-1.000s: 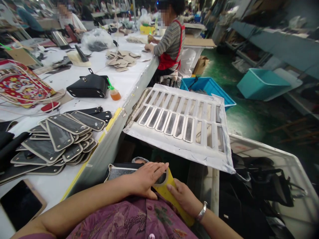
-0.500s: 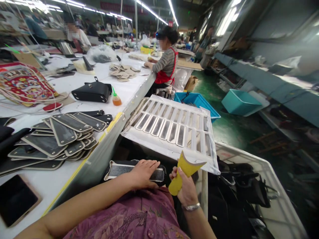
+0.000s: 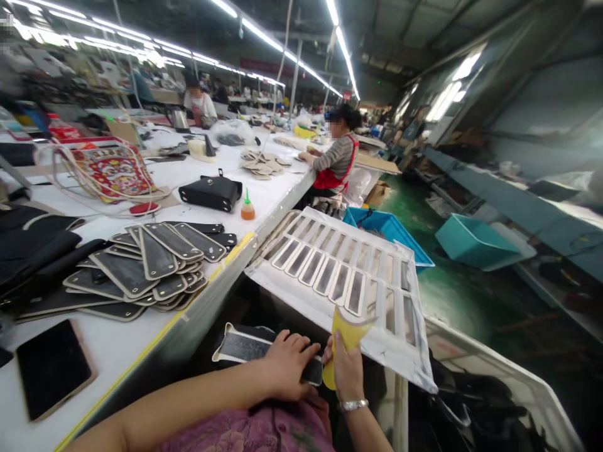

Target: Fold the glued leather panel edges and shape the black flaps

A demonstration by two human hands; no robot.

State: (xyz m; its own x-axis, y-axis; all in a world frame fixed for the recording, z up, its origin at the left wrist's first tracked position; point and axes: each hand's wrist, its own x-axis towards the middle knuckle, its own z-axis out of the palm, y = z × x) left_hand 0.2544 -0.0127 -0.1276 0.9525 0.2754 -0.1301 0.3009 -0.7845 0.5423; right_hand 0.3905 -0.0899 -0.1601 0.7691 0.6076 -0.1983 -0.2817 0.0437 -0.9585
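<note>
My left hand [image 3: 287, 367] presses down on a dark flat leather piece with a pale edge [image 3: 245, 346] lying on my lap, fingers curled over its right end. My right hand [image 3: 347, 373] is closed around a yellow strip [image 3: 346, 339] that stands upright beside it. Just beyond my hands lies a white board [image 3: 386, 345] holding rows of several similar dark pieces. A fanned pile of several grey pieces [image 3: 141, 267] rests on the white table [image 3: 117, 342] to my left.
A phone [image 3: 51, 367] lies near the table's front edge. A black bag [image 3: 210, 191], a small glue bottle [image 3: 247, 207] and an embroidered bag [image 3: 113, 169] sit farther back. A seated person in a red apron [image 3: 336, 163] works ahead. Blue bins [image 3: 386, 226] and a white crate [image 3: 494, 376] stand right.
My right hand lifted the yellow strip off the leather piece and now holds it upright close to my left hand. The view has tilted upward.
</note>
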